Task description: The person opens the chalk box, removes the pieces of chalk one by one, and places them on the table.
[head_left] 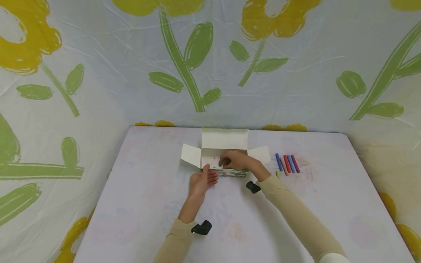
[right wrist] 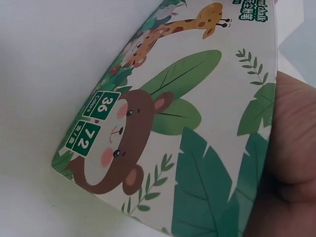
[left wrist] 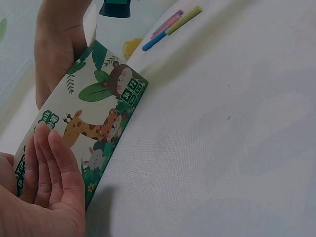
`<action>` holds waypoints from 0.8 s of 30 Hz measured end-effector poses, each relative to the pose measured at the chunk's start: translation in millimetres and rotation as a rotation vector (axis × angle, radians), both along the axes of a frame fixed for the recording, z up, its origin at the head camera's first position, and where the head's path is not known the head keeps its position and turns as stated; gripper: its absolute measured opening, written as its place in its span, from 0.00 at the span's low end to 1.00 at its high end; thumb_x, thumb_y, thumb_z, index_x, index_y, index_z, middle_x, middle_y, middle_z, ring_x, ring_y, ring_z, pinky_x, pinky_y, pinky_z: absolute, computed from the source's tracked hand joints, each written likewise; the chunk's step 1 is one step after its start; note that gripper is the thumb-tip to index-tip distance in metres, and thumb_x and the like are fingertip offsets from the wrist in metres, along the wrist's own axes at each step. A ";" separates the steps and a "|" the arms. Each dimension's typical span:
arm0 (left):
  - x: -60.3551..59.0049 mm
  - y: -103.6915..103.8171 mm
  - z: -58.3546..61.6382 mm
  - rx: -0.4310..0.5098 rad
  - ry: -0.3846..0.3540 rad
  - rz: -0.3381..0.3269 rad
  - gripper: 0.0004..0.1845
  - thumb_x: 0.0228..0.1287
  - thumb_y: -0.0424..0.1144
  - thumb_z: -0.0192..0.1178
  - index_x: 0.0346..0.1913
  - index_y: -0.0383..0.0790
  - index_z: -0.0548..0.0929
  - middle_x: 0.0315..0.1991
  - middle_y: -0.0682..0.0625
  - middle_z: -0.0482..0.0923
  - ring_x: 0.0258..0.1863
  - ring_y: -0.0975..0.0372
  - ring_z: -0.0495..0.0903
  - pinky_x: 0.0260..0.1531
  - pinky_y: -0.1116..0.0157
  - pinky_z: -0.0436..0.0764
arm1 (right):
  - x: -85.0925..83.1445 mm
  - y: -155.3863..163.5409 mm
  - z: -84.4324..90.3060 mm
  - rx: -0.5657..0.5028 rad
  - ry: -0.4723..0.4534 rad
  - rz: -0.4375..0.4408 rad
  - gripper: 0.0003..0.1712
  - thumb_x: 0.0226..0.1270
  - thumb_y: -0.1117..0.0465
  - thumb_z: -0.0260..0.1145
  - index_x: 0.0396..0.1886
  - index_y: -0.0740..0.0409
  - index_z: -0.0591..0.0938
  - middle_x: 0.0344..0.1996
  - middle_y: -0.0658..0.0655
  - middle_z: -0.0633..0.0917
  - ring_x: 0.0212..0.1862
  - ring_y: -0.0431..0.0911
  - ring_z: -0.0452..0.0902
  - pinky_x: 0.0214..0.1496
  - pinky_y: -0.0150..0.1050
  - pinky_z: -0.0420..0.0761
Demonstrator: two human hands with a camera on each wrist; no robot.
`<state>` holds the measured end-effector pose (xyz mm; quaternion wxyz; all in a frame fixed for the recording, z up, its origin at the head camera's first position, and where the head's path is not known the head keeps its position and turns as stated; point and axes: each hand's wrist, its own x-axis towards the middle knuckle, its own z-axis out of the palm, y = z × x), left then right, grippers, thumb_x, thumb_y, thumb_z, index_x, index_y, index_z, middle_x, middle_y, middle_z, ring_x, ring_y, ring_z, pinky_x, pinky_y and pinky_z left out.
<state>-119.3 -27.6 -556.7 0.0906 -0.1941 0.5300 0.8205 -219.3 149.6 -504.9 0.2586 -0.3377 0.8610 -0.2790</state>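
A white cardboard chalk box [left wrist: 98, 118] printed with a giraffe, a monkey and green leaves stands with its flaps spread on the table. My left hand [head_left: 198, 181] holds its front wall, thumb at the top rim and fingers lying along the printed face. Over the rim reaches my right hand [head_left: 235, 159], its fingers curled down inside the box; I cannot tell whether they pinch anything. In the right wrist view the printed front [right wrist: 197, 98] hides the fingertips. Part of a pale, pink-marked surface shows inside the box beside the right hand.
Several chalk sticks [head_left: 287, 164] in blue, pink, red and purple lie side by side right of the box. A short yellow-green stick [head_left: 278, 175] lies just in front of them. Behind the white table [head_left: 148, 157] hangs a flower-printed cloth [head_left: 131, 73].
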 end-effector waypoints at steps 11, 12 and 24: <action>1.6 1.9 0.2 0.008 0.009 0.022 0.23 0.78 0.47 0.59 0.38 0.25 0.85 0.29 0.47 0.85 0.27 0.63 0.85 0.35 0.68 0.88 | -3.6 -4.5 1.3 0.027 -0.079 0.013 0.07 0.71 0.73 0.66 0.46 0.68 0.86 0.43 0.60 0.87 0.47 0.50 0.84 0.53 0.41 0.85; 1.7 2.1 0.7 0.012 0.009 0.022 0.23 0.78 0.47 0.59 0.39 0.24 0.85 0.28 0.47 0.85 0.27 0.63 0.85 0.35 0.68 0.88 | -3.8 -4.5 1.2 0.032 -0.076 0.016 0.07 0.71 0.72 0.66 0.46 0.67 0.86 0.43 0.59 0.87 0.46 0.49 0.84 0.52 0.41 0.85; 0.7 1.7 -0.1 0.004 0.008 0.013 0.24 0.78 0.47 0.59 0.41 0.22 0.84 0.29 0.47 0.85 0.28 0.64 0.85 0.37 0.67 0.88 | -7.1 -6.0 7.1 0.075 -0.104 0.046 0.07 0.74 0.68 0.66 0.46 0.63 0.88 0.39 0.52 0.87 0.41 0.41 0.81 0.50 0.38 0.84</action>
